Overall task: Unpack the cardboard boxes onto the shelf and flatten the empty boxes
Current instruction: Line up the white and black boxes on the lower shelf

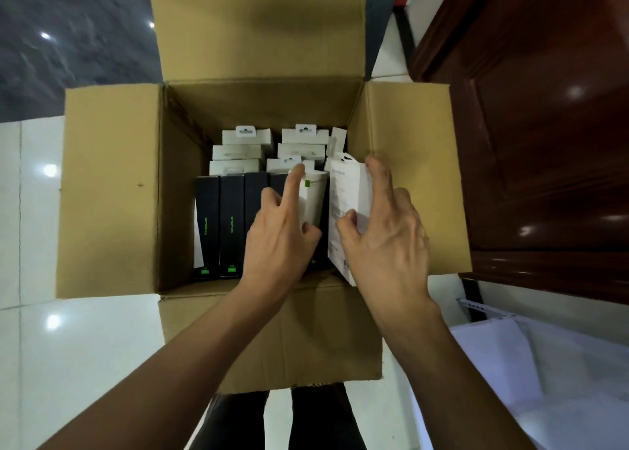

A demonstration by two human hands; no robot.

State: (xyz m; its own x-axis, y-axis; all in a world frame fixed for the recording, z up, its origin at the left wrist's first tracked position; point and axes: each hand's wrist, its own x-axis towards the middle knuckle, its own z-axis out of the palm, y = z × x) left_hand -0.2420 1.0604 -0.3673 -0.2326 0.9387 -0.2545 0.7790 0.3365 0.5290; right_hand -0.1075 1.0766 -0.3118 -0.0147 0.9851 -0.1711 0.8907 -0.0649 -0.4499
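1. The cardboard box (112,190) stands open on the white tiled floor (78,347), all four flaps folded outward; the far flap rises upright and runs off the top edge.
2. Inside, a row of dark boxes (219,225) stands on end along the near-left part, and small white boxes (246,151) with hanger tabs are packed behind them toward the far wall.
3. The left hand (282,235) grasps a white box with a green mark (311,197), index finger stretched up its side and thumb curled against its lower face.
4. The right hand (384,231) grasps a tilted white printed box (350,190), fingers along its right edge and thumb pressed on its front; this box sits just beside the box's right wall.
5. Open room lies left of the box over bare floor; on the right, a dark wooden door (544,126) stands close to the right flap.
6. The print on the boxes is too blurred to read, and the hands hide the dark boxes' right end.
7. A white sheet (544,381) at lower right is cut off by the edge.
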